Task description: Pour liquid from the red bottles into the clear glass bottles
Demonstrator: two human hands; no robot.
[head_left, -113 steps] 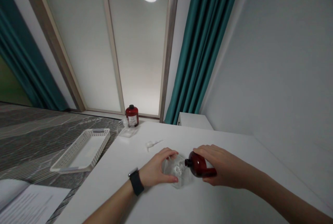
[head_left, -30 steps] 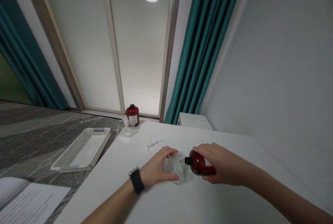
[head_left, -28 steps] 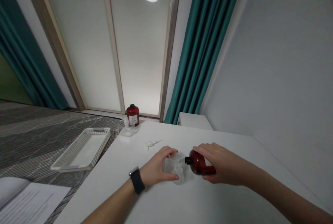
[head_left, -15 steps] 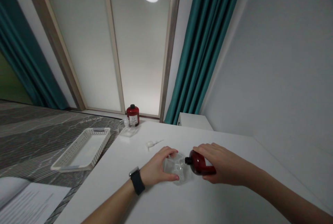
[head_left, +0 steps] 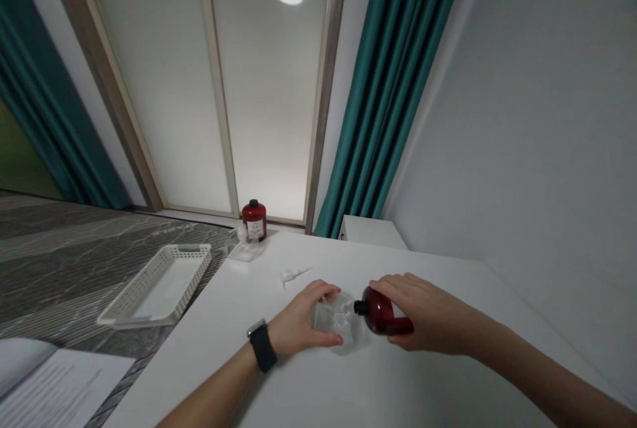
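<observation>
My left hand, with a black-banded watch on the wrist, is wrapped round a clear bottle on the white table. My right hand grips a dark red bottle, tipped on its side. Its black neck points left, close over the clear bottle; whether it touches the opening I cannot tell. Liquid seems to show at the clear bottle's top, though the glare blurs it. A clear-white pump head with a thin tube lies beyond my left hand.
At the table's far left corner stands another red bottle with a black cap, beside clear containers. Left of the table are a white perforated basket and printed pages. A white cabinet stands behind the table, near the green curtain.
Both hands and the tilted red bottle keep almost the same position. The glints inside the clear bottle differ slightly.
</observation>
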